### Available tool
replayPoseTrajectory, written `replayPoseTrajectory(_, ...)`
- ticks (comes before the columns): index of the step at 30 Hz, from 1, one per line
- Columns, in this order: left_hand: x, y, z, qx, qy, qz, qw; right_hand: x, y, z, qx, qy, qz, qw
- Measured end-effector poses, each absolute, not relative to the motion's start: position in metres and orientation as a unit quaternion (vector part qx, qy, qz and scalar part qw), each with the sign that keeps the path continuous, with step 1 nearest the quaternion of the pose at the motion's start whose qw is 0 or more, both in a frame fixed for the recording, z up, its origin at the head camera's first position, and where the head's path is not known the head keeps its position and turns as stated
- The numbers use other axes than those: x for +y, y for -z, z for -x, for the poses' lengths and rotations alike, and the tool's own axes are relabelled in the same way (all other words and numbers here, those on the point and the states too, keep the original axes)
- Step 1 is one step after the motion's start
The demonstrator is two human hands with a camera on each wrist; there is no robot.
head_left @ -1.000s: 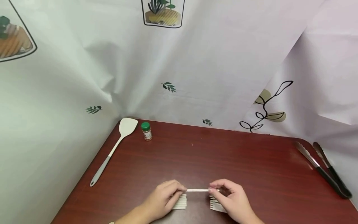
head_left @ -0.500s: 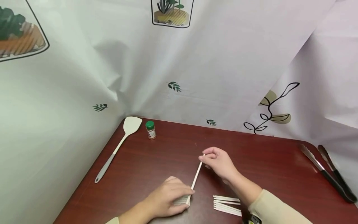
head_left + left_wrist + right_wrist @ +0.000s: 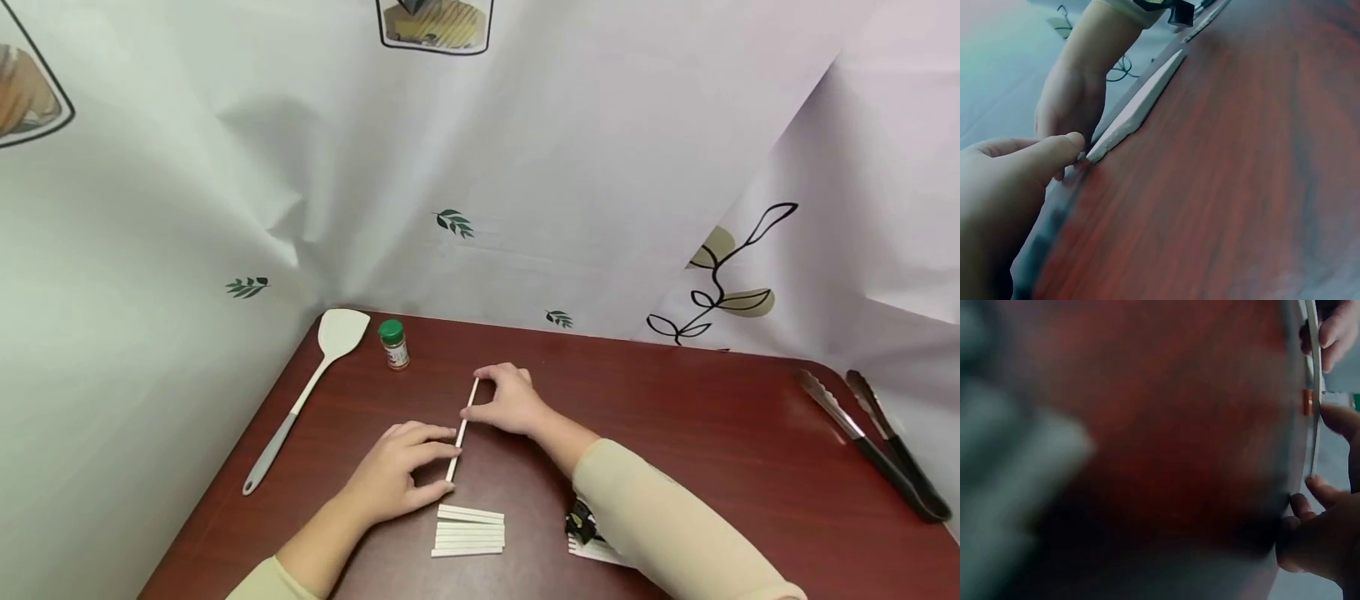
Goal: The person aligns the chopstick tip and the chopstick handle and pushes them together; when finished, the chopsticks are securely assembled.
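Observation:
A long, thin white stick (image 3: 461, 432) runs away from me over the table, held between both hands. My left hand (image 3: 401, 471) has its fingertips and thumb on the near half. At the far half, my right hand (image 3: 512, 402) grips it with forefinger at the tip and thumb further down. In the right wrist view the stick (image 3: 1317, 375) passes from one hand to the other. Several shorter white sticks (image 3: 470, 535) lie side by side in a row in front of the left hand. More white sticks (image 3: 600, 552) are partly hidden under the right sleeve.
On the dark red table (image 3: 697, 433), a white spatula with grey handle (image 3: 306, 396) lies along the left edge. Beside its head stands a green-capped spice jar (image 3: 393, 344). Metal tongs with black handles (image 3: 877, 446) lie at the right edge. A patterned white cloth (image 3: 570, 167) hangs behind.
The stick has turned from crosswise to pointing away from me. Both hands have moved forward, the right also leftwards, and the left has left the near row, now uncovered.

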State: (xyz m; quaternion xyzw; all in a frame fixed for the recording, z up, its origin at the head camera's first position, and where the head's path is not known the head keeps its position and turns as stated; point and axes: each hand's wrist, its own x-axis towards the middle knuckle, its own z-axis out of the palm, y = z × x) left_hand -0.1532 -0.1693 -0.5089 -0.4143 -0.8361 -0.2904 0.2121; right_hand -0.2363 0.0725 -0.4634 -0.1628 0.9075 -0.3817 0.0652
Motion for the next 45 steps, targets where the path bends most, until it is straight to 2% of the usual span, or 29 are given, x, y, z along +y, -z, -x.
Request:
replayPoseTrajectory(5, -0.172, 0.512, 0.155, -0.856, 0.276, 0.395, 0.189, 0.056, 0.46, 0.244, 0.943, 0.257, 0.196, 0.077)
replayPoseTrajectory(10, -0.173, 0.51, 0.157, -0.874, 0.276, 0.357, 0.181, 0.049, 0.46, 0.251, 0.952, 0.212, 0.203, 0.087)
replayPoseTrajectory(23, -0.182, 0.509, 0.162, -0.869, 0.264, 0.367, 0.2, 0.04, 0.472, 0.252, 0.954, 0.201, 0.196, 0.105)
replayPoseTrajectory(33, -0.183, 0.512, 0.164, -0.855, 0.298, 0.372, 0.202, 0.047, 0.465, 0.254, 0.942, 0.236, 0.197, 0.132)
replayPoseTrajectory(45, -0.179, 0.51, 0.161, -0.857, 0.306, 0.358, 0.21, 0.062, 0.438, 0.22, 0.93, 0.269, 0.203, 0.149)
